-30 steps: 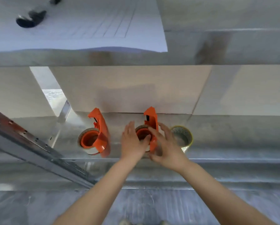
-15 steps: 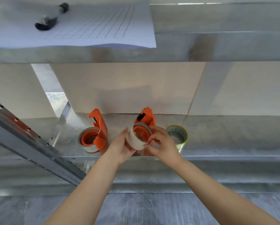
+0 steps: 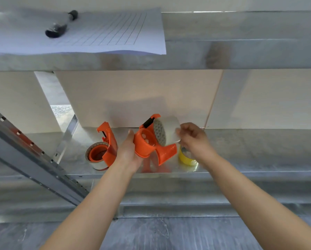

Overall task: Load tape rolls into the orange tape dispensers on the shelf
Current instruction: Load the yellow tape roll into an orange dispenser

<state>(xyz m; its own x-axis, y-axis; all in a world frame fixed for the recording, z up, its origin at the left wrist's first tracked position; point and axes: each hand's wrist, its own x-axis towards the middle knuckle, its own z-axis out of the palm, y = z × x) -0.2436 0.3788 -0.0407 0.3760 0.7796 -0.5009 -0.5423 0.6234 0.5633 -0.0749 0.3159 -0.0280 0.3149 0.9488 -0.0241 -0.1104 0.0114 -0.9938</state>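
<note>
My left hand (image 3: 128, 152) grips an orange tape dispenser (image 3: 149, 144) by its hub, tilted above the metal shelf (image 3: 241, 152). Its hub is bare, with no roll on it. My right hand (image 3: 193, 138) holds a clear tape roll (image 3: 166, 131) just to the right of the hub, its honeycomb core facing the dispenser. A second orange dispenser (image 3: 106, 147) stands on the shelf to the left, with a tape roll on its hub. A yellow tape roll (image 3: 185, 157) lies on the shelf under my right wrist, partly hidden.
A lined paper sheet (image 3: 100, 31) and a black pen-like object (image 3: 58, 27) lie on the upper shelf. A slanted metal rail (image 3: 32, 163) crosses at the left. The grey floor (image 3: 151, 233) shows below. White wall panels back the shelf.
The clear roll has come off the middle dispenser's hub and moved right in my right hand. My left hand has lifted and tilted the dispenser. The view has shifted slightly.
</note>
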